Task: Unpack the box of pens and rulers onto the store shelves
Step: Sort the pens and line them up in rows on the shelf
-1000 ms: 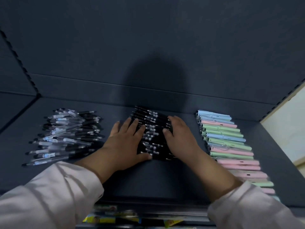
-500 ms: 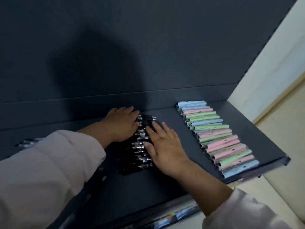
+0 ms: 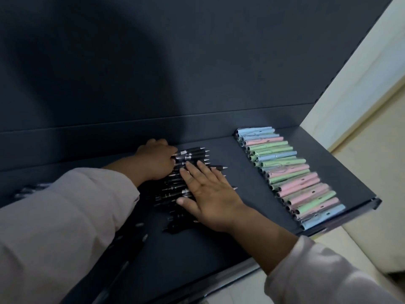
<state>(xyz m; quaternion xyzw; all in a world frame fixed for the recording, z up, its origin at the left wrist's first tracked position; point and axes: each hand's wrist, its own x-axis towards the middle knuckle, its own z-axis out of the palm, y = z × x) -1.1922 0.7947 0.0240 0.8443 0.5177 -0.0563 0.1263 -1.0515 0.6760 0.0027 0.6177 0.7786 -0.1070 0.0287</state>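
While a tall dark blue-grey metal back panel (image 3: 197,62) fills most of the view, a person works at the matching dark shelf board (image 3: 197,249) beneath it, which ends at right beside a cream wall (image 3: 361,84). Two pale long sleeves, the left sleeve (image 3: 61,227) and the right sleeve (image 3: 328,275), reach in from the near edge. Along the right end of the shelf, a neat row of wrapped pastel pens in blue, pink and green (image 3: 289,174) runs from the back panel to the front lip. Well apart from it, mid-shelf, lies a looser row of black pens with silver clips (image 3: 192,153), tips pointing right. The right hand (image 3: 208,194) lies palm down on these black pens, fingers straight and slightly spread, thumb out to the side. The left hand (image 3: 155,161) sits against their left ends near the back panel, its fingers bent downward; whether they grip any pen cannot be told.
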